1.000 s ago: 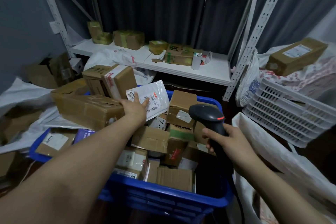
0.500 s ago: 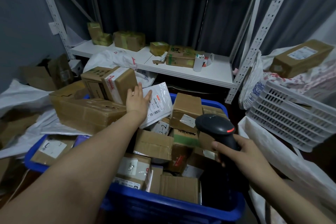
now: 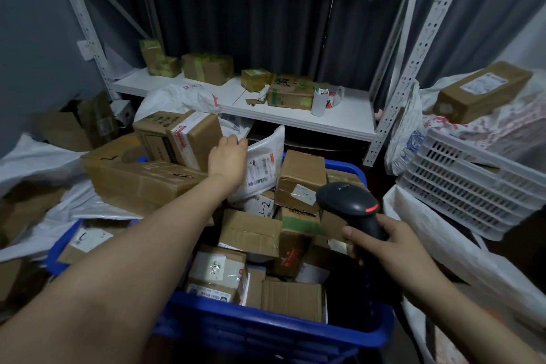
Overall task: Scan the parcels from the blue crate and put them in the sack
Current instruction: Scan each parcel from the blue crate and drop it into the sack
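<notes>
The mailer [image 3: 263,165] is leaning upright at the crate's [image 3: 266,331] far side, touching the left hand [image 3: 227,156] on its left; a grip is not discernible. The right hand [image 3: 393,245], nearer and rightward, is clutching the scanner [image 3: 348,204].

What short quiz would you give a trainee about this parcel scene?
1. Pick one. The right hand holds: A) a scanner B) a tape roll C) a knife.
2. True or false: the blue crate holds no parcels.
3. Fill in the word: at the crate's far side, the left hand touches a white ___ with a printed label.

Key: 1 A. 2 False, it is heaped with boxes. 3 bag.
</notes>
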